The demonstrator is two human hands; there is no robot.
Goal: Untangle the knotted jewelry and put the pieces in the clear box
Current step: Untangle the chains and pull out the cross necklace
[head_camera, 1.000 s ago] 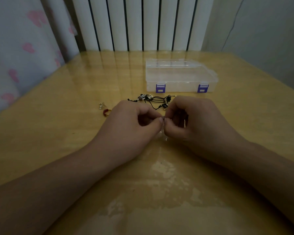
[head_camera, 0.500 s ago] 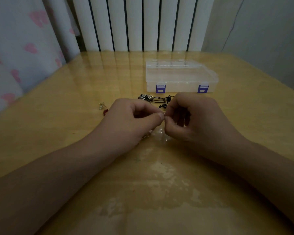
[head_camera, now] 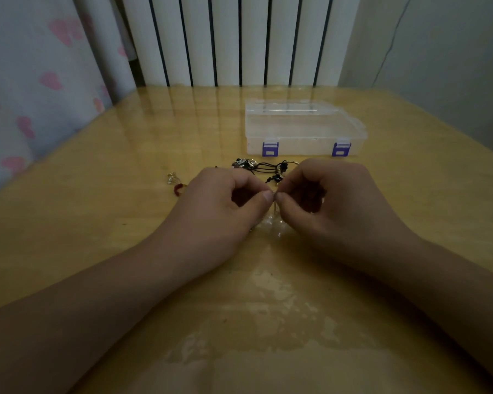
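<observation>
- Head view: My left hand and right hand meet tip to tip over the desk.
- The fingers of both hands are curled and pinch a tiny shiny piece between them. It is too small to tell what it is.
- The knot of black cords and charms lies just behind my hands.
- The box sits behind the knot with its lid down.
- A red ring and a small clear bit lie left of my left hand.

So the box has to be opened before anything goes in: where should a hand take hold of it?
At the two purple latches on the clear box's front wall, coming from the near side; they face the person and the lid looks shut.
</observation>
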